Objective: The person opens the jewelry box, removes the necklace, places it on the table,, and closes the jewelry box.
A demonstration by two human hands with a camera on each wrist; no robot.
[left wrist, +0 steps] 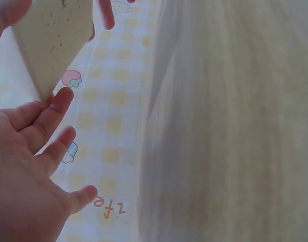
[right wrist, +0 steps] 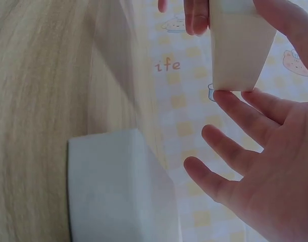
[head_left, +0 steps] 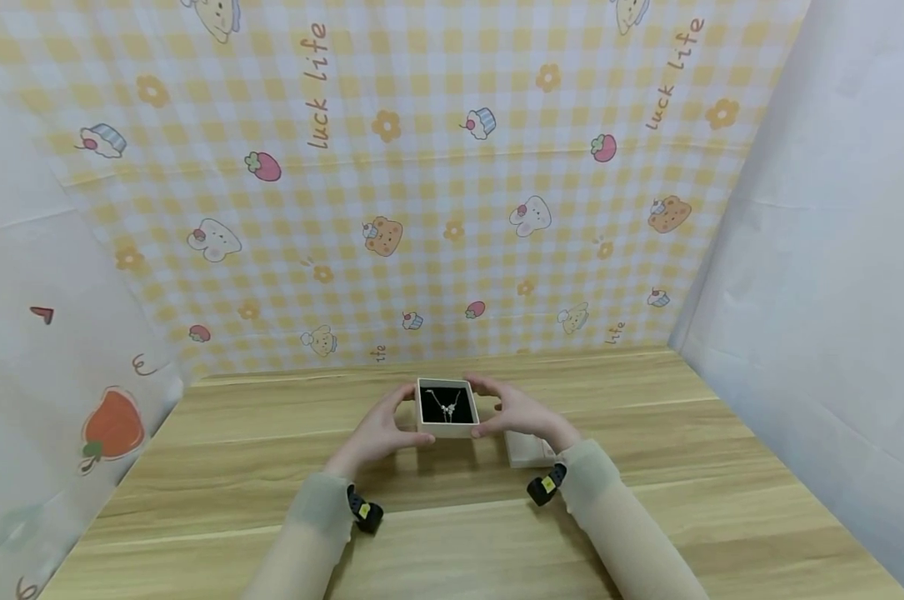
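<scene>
Both hands hold a small white jewelry box (head_left: 452, 431) between them, raised off the table and tipped toward the head camera. Inside, a silver-coloured necklace (head_left: 448, 409) with a small pendant lies on a black lining. My left hand (head_left: 379, 430) grips the box's left side, thumb at the front and fingertips at the far edge. On the opposite side, my right hand (head_left: 524, 412) pinches it the same way. The left wrist view shows the speckled white underside (left wrist: 55, 43). In the right wrist view, the remaining fingers (right wrist: 229, 146) spread away from the box.
A white box lid (head_left: 525, 454) lies on the wood-grain table (head_left: 257, 467), partly hidden under my right wrist. Behind the table hangs a yellow checked cloth (head_left: 422, 275), with pale cloth walls on both sides. Each wrist wears a small black camera (head_left: 367, 514).
</scene>
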